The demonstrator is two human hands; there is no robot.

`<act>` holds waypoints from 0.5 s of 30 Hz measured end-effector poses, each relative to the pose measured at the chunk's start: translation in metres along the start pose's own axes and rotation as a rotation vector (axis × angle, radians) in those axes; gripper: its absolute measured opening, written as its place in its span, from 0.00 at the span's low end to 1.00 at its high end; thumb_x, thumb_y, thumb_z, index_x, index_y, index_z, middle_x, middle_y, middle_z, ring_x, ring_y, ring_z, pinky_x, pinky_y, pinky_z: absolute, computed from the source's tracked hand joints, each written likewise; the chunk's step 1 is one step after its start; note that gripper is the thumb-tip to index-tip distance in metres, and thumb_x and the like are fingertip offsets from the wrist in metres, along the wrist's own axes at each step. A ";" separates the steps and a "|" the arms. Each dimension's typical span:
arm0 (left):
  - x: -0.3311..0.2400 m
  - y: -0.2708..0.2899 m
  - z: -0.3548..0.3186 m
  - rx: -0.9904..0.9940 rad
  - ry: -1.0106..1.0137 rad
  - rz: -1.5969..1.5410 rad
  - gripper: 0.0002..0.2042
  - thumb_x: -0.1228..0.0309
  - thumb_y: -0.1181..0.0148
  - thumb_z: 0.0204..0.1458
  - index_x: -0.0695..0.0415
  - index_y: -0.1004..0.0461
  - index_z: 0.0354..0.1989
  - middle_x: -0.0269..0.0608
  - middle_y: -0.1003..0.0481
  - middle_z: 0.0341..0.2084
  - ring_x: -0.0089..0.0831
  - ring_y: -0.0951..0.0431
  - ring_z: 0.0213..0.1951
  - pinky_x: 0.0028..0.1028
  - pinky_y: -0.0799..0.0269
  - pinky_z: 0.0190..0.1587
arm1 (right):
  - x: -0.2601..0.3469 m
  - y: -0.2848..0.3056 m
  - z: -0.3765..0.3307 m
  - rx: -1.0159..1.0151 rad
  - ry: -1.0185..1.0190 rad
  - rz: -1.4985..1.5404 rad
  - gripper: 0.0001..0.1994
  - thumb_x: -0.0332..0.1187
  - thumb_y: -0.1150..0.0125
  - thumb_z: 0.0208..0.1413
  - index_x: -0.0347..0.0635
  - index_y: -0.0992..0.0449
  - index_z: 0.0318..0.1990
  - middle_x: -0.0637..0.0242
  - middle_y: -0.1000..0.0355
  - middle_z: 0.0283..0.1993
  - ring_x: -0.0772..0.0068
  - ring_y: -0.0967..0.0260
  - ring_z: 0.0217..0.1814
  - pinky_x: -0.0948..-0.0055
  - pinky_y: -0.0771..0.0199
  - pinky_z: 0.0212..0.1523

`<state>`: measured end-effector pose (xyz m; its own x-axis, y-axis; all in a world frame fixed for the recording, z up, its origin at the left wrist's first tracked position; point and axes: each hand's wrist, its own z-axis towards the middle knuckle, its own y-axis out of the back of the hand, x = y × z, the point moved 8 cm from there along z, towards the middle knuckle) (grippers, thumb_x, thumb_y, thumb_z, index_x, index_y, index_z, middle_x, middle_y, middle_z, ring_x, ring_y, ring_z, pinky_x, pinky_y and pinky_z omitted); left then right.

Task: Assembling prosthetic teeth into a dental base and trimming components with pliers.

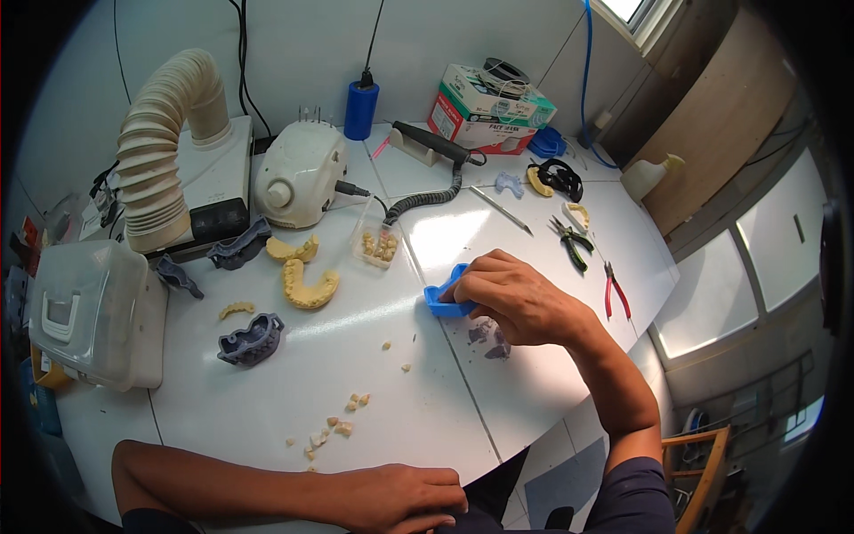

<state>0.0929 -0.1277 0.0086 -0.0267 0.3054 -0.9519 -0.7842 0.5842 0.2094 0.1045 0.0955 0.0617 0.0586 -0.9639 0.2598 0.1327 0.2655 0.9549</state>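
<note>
My right hand point(516, 298) is closed on a small blue mold tray point(449, 304), its fingertips reaching over the rim into it. What lies inside is hidden by the fingers. Grey-purple crumbs point(498, 349) are scattered on the table under the wrist. My left hand point(405, 498) rests at the near table edge, palm down, fingers loosely bent and slightly apart, with nothing visible in them. Several small tooth-coloured pieces point(343, 428) lie just beyond the left forearm. Farther left sit a dark grey impression point(251, 340) and a yellow plaster dental arch point(310, 287).
A clear box of small teeth point(378, 247) stands mid-table before a white micromotor unit point(302, 173). A ribbed suction hose point(156, 142) and a lidded plastic case point(98, 311) occupy the left. Green-handled pliers point(571, 242), red-handled pliers point(616, 292) and a metal instrument point(503, 210) lie right.
</note>
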 end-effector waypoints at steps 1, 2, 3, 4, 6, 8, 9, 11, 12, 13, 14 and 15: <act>-0.001 -0.001 0.002 0.014 -0.002 0.001 0.08 0.73 0.36 0.65 0.64 0.23 0.48 0.51 0.22 0.42 0.48 0.19 0.41 0.40 0.23 0.45 | 0.006 0.002 -0.012 0.018 0.003 0.004 0.11 0.20 0.31 0.58 0.44 0.23 0.46 0.66 0.21 0.42 0.62 0.24 0.50 0.60 0.28 0.59; 0.000 -0.001 0.001 0.022 0.002 0.001 0.08 0.73 0.37 0.65 0.64 0.23 0.48 0.52 0.22 0.42 0.48 0.19 0.41 0.40 0.23 0.45 | 0.013 0.006 -0.018 0.027 -0.003 -0.002 0.12 0.19 0.31 0.56 0.44 0.23 0.45 0.67 0.20 0.43 0.63 0.23 0.51 0.60 0.27 0.59; 0.001 -0.001 0.001 0.017 0.001 -0.005 0.08 0.73 0.37 0.65 0.64 0.23 0.48 0.52 0.22 0.42 0.48 0.19 0.41 0.40 0.23 0.45 | 0.017 0.008 -0.025 0.032 -0.002 0.001 0.12 0.19 0.31 0.56 0.44 0.23 0.45 0.67 0.20 0.43 0.63 0.23 0.51 0.60 0.27 0.59; 0.001 -0.002 0.000 0.016 0.003 -0.009 0.08 0.73 0.37 0.65 0.64 0.23 0.48 0.52 0.22 0.42 0.48 0.19 0.41 0.40 0.23 0.45 | 0.018 0.008 -0.032 0.101 -0.049 0.017 0.14 0.19 0.29 0.54 0.46 0.22 0.45 0.68 0.18 0.47 0.63 0.22 0.53 0.58 0.25 0.62; 0.000 -0.002 -0.001 0.018 0.006 -0.013 0.08 0.73 0.37 0.65 0.64 0.23 0.48 0.52 0.23 0.42 0.49 0.19 0.41 0.40 0.23 0.45 | 0.015 0.009 -0.041 0.160 -0.096 0.076 0.13 0.19 0.30 0.55 0.44 0.21 0.46 0.66 0.19 0.43 0.62 0.22 0.50 0.58 0.24 0.57; -0.001 -0.002 0.001 0.026 0.011 -0.032 0.08 0.73 0.37 0.66 0.64 0.23 0.48 0.51 0.22 0.42 0.48 0.19 0.41 0.40 0.23 0.45 | 0.004 0.020 -0.041 0.040 -0.101 0.090 0.13 0.20 0.30 0.56 0.44 0.21 0.47 0.65 0.19 0.43 0.60 0.22 0.50 0.57 0.24 0.56; -0.001 -0.004 0.002 0.035 0.011 -0.030 0.08 0.73 0.37 0.66 0.64 0.23 0.48 0.51 0.22 0.42 0.48 0.19 0.41 0.40 0.23 0.45 | -0.003 0.030 -0.038 -0.078 -0.097 0.108 0.12 0.20 0.31 0.57 0.44 0.22 0.47 0.64 0.19 0.43 0.59 0.22 0.50 0.57 0.23 0.55; 0.000 -0.002 0.003 0.018 -0.001 -0.014 0.08 0.73 0.37 0.66 0.64 0.22 0.49 0.51 0.22 0.42 0.46 0.19 0.41 0.39 0.23 0.45 | -0.029 0.041 -0.024 -0.165 -0.156 0.022 0.11 0.21 0.32 0.61 0.41 0.23 0.48 0.61 0.19 0.45 0.55 0.22 0.49 0.55 0.23 0.54; 0.000 -0.002 0.003 0.031 0.003 -0.013 0.08 0.73 0.37 0.66 0.64 0.22 0.49 0.51 0.22 0.42 0.46 0.19 0.41 0.39 0.23 0.45 | -0.046 0.042 -0.018 -0.183 -0.239 -0.031 0.09 0.22 0.34 0.63 0.42 0.23 0.48 0.60 0.19 0.46 0.55 0.23 0.51 0.55 0.24 0.54; -0.001 -0.001 0.003 0.031 0.015 -0.007 0.08 0.73 0.38 0.66 0.64 0.22 0.49 0.50 0.22 0.42 0.46 0.19 0.41 0.39 0.23 0.46 | -0.071 0.037 -0.011 -0.204 -0.319 -0.016 0.08 0.23 0.35 0.65 0.43 0.24 0.49 0.59 0.19 0.46 0.54 0.23 0.52 0.54 0.25 0.54; 0.001 0.001 0.003 0.027 0.033 -0.004 0.08 0.73 0.38 0.67 0.64 0.22 0.49 0.50 0.22 0.42 0.45 0.19 0.41 0.38 0.23 0.46 | -0.083 0.035 0.000 -0.253 -0.293 0.008 0.08 0.24 0.35 0.65 0.42 0.24 0.49 0.57 0.19 0.46 0.51 0.24 0.52 0.52 0.25 0.54; 0.000 0.000 0.005 0.051 0.027 -0.005 0.08 0.73 0.38 0.67 0.64 0.22 0.49 0.50 0.22 0.42 0.45 0.19 0.41 0.38 0.23 0.46 | -0.089 0.039 0.004 -0.277 -0.270 -0.033 0.07 0.24 0.35 0.66 0.41 0.25 0.49 0.57 0.19 0.47 0.49 0.24 0.52 0.51 0.26 0.54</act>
<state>0.0961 -0.1245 0.0098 -0.0399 0.2820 -0.9586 -0.7519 0.6233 0.2147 0.1010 0.1917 0.0764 -0.2078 -0.9332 0.2932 0.3948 0.1942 0.8980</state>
